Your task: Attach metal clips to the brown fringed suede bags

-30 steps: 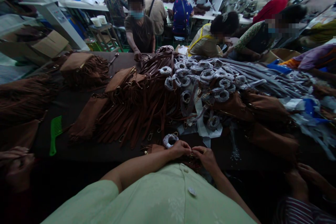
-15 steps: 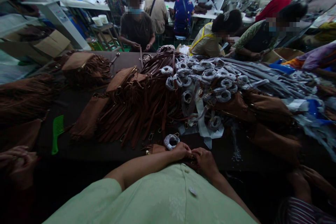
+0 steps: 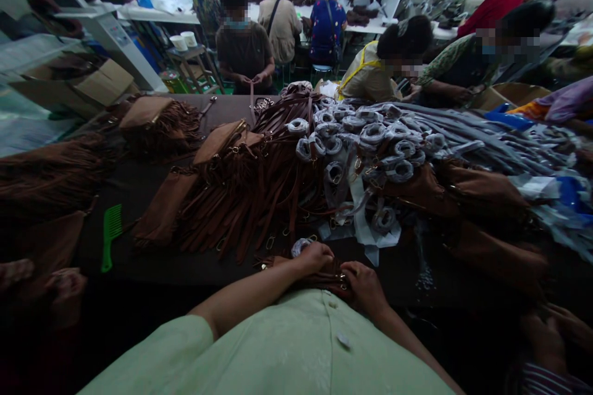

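Observation:
A brown fringed bag (image 3: 308, 281) lies against my front at the table edge, partly covered by my forearm. My right hand (image 3: 365, 287) is closed at the bag's end, its thumb and fingers pinching beside a small gold metal ring (image 3: 343, 278). My left hand (image 3: 319, 255) is raised just above the bag, fingers curled together; whatever is in them is hidden. Behind that hand sits a plastic-wrapped coiled strap (image 3: 300, 245), partly covered by it.
Ahead is a heap of brown straps (image 3: 245, 210) and wrapped coils (image 3: 373, 133). Brown bags (image 3: 164, 207) lie left, more bags (image 3: 498, 256) right. A green comb (image 3: 110, 234) rests on the dark table (image 3: 194, 268). Co-workers' hands (image 3: 67, 290) show at the left and right edges.
My hands have come apart: the left has moved slightly left and up, over the coil, while the right stays at the ring. More of the bag shows between them. The view has shifted slightly.

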Tool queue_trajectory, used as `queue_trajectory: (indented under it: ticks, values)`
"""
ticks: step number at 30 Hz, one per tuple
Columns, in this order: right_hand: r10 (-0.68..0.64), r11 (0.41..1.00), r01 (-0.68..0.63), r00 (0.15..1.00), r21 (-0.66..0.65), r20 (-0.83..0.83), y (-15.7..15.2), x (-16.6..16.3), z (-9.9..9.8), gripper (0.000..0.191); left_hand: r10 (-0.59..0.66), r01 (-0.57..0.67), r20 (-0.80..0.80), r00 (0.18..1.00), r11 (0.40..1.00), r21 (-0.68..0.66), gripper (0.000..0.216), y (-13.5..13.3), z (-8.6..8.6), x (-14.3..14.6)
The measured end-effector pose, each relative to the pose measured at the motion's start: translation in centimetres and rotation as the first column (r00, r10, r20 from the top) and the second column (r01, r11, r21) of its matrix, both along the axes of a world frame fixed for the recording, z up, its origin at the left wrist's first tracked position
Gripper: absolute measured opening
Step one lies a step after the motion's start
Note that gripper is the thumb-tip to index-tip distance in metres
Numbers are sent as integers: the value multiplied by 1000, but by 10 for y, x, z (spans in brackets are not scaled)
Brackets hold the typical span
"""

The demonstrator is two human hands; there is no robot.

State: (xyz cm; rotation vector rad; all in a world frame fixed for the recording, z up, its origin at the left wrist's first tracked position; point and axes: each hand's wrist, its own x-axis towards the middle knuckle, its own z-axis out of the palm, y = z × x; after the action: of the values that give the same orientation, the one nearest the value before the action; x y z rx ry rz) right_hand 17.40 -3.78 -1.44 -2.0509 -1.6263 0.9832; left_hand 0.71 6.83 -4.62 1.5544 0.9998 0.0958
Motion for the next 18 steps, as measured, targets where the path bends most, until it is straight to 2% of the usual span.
queue_trajectory:
  ticks: [1, 2, 3, 5, 6, 8, 9, 11, 14, 16, 18]
  values:
    - [-4, 1000, 4, 1000, -3, 5, 1, 1, -2, 25, -28, 46, -94, 995, 980, 196, 18, 10, 4, -11]
    - [-6, 1000, 6, 1000, -11, 14, 3, 1, -4, 25, -60, 126, -194, 979, 930, 346, 19, 20, 8, -23]
    - [-3, 1000, 3, 1000, -21, 23, 5, 1, -6, 25, -139, 254, -281, 949, 867, 429, 19, 27, 12, -35]
    - [20, 999, -18, 999, -37, 43, 9, 0, -8, 25, -323, 496, -393, 861, 702, 511, 20, 35, 15, -56]
    - [37, 998, -34, 998, -43, 53, 12, -1, -7, 25, -399, 580, -423, 814, 614, 536, 20, 35, 14, -63]
    - [84, 996, -81, 994, -48, 71, 16, -4, -4, 25, -457, 648, -461, 760, 479, 592, 19, 32, 13, -70]
    - [113, 993, -110, 990, -43, 82, 17, -6, -1, 26, -450, 652, -477, 755, 445, 614, 19, 30, 13, -70]
    - [178, 984, -176, 976, -29, 125, 18, -9, 6, 33, -406, 637, -493, 770, 432, 638, 22, 26, 19, -64]
    - [264, 963, -269, 929, -16, 258, 18, -15, 17, 52, -405, 587, -435, 804, 430, 686, 36, 25, 40, -50]
    - [300, 950, -311, 894, -22, 331, 17, -17, 23, 53, -463, 563, -368, 807, 411, 717, 44, 25, 57, -41]
    - [309, 946, -323, 881, -20, 359, 15, -18, 26, 45, -506, 550, -323, 800, 403, 731, 42, 23, 70, -36]
